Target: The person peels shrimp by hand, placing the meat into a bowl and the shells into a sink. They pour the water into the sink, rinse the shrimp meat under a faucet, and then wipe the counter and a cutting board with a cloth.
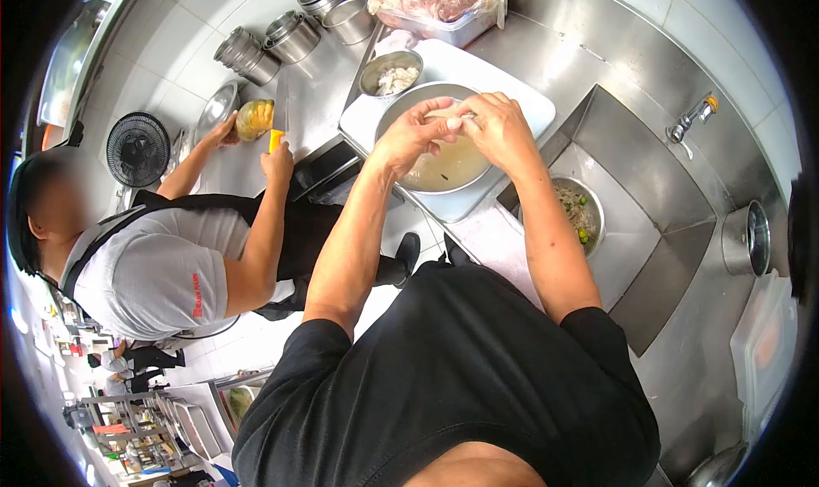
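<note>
My left hand (pixel 416 137) and my right hand (pixel 498 130) meet above a large metal bowl (pixel 399 110) of cloudy, pale liquid. The fingertips of both hands are pinched together around a small pale, greyish piece (pixel 467 116). Its kind is too small and too covered by fingers to make out. Just behind and left of the large bowl is a smaller metal bowl (pixel 368 81) with whitish pieces (pixel 397 80) in it. Both bowls stand on a white board (pixel 531 103).
On my right is a steel sink (pixel 636 222) holding a bowl of greyish scraps and green bits (pixel 573 209), below a tap (pixel 689 127). A bagged tub of pinkish meat (pixel 439 0) sits behind. At left, a co-worker (pixel 153 265) holds a yellow-handled knife (pixel 277 137) and a jar (pixel 253 120).
</note>
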The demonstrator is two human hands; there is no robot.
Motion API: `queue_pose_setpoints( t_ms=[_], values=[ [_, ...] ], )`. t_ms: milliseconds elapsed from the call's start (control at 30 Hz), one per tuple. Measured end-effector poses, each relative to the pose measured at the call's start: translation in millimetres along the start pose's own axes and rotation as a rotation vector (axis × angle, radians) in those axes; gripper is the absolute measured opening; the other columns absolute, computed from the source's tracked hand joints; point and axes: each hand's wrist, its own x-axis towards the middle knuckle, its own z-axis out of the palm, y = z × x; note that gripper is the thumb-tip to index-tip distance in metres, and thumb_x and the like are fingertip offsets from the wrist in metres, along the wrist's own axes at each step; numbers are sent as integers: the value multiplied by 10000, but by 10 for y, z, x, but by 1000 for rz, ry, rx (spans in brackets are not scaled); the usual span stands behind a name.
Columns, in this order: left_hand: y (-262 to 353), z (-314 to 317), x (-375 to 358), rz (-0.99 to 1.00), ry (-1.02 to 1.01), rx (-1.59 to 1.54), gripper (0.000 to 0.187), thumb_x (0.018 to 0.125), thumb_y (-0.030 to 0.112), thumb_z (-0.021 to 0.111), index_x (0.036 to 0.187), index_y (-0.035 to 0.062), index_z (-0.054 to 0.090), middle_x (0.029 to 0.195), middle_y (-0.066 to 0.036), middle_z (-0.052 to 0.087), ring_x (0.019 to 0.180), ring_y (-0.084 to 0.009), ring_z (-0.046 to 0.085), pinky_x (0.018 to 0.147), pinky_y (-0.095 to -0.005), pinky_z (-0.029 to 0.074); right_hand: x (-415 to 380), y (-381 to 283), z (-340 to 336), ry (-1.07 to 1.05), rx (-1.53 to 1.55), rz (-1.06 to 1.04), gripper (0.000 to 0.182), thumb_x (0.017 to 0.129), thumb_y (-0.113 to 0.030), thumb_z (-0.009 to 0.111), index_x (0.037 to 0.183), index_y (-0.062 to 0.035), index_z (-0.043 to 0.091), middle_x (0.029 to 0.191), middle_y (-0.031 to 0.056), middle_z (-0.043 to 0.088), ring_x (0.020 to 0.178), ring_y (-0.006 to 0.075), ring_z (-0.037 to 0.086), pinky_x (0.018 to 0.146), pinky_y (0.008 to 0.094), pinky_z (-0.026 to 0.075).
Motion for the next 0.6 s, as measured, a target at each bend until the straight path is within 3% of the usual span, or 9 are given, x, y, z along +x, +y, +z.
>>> queue_pose_setpoints(
  t_ms=[100, 200, 300, 400, 500, 600],
  values=[
    [-41, 30, -41, -3, -72, -99, 335, 876, 226, 748, 1138, 79, 601, 979, 4, 666, 863, -81, 623, 677, -209, 445, 30, 2, -10, -20, 185, 133, 176, 846, -192, 680, 959, -57, 671, 920, 117, 700, 896, 329, 632, 841, 425, 488],
    [-98, 28, -19, 87, 37, -46, 272, 887, 216, 730, 1092, 79, 616, 975, 0, 665, 865, -82, 623, 681, -205, 441, 6, 53, 33, -65, 189, 155, 206, 860, -207, 675, 996, -52, 688, 903, 120, 707, 873, 332, 642, 790, 424, 504],
    [-75, 19, -28, 116, 40, -8, 222, 908, 209, 694, 1071, 83, 611, 942, -2, 659, 824, -88, 616, 664, -210, 437, 18, 51, 25, -45, 176, 52, 186, 853, -211, 637, 961, -73, 700, 878, 140, 709, 833, 348, 650, 816, 430, 505],
    [-24, 34, -50, 66, 8, -151, 193, 919, 196, 663, 1060, 80, 601, 888, -4, 638, 770, -102, 602, 630, -223, 438, 35, -13, -49, -101, 269, 104, 183, 848, -213, 637, 957, -83, 707, 868, 141, 705, 819, 339, 651, 809, 424, 506],
    [-53, -49, -14, -23, -162, -421, 191, 920, 184, 649, 1061, 71, 587, 845, -7, 612, 732, -111, 588, 596, -242, 442, 26, -4, -108, -187, 336, 164, 198, 835, -221, 653, 975, -90, 706, 867, 149, 701, 818, 319, 658, 793, 406, 508],
    [-34, -137, 32, -104, -208, -437, 168, 928, 158, 618, 1067, 68, 585, 819, 4, 585, 743, -103, 586, 604, -237, 457, -62, 174, -117, -134, 201, 70, 210, 841, -178, 675, 998, -39, 695, 904, 120, 701, 816, 276, 647, 741, 371, 500]
  ],
)
